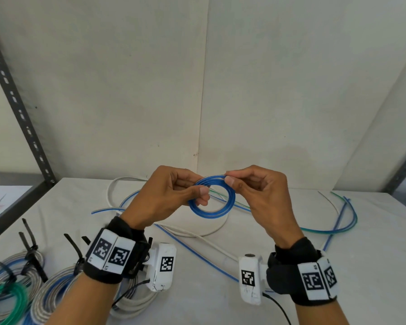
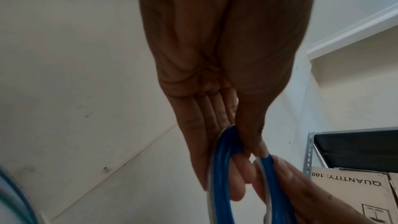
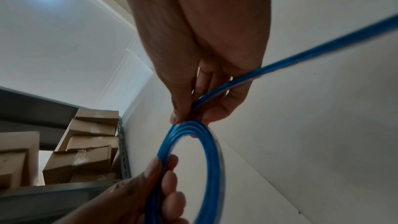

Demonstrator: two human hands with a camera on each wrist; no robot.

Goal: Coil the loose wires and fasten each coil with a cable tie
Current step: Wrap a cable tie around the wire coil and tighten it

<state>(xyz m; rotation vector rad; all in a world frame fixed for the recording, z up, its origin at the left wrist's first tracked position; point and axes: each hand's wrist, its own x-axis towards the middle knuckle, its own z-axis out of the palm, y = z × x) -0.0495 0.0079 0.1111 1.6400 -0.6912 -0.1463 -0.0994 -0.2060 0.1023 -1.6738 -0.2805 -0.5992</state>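
Blue wire coil (image 1: 212,195) hangs above the surface (image 1: 291,231) between both hands: left hand (image 1: 171,195) grips its left side, thumb over fingers; right hand (image 1: 256,188) pinches the top. Finished tied coils (image 1: 24,275) lie at left.

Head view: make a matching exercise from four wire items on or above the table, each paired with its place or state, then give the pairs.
Column one:
1. blue coil
2. green coil
3. white wire
4. black cable ties

Column two:
A. lying loose on the table behind the hands
B. held above the table between the left hand and the right hand
C. fastened round finished coils, tails sticking up
D. lying at the near left corner of the table

Pairs: 1-B, 2-D, 3-A, 4-C
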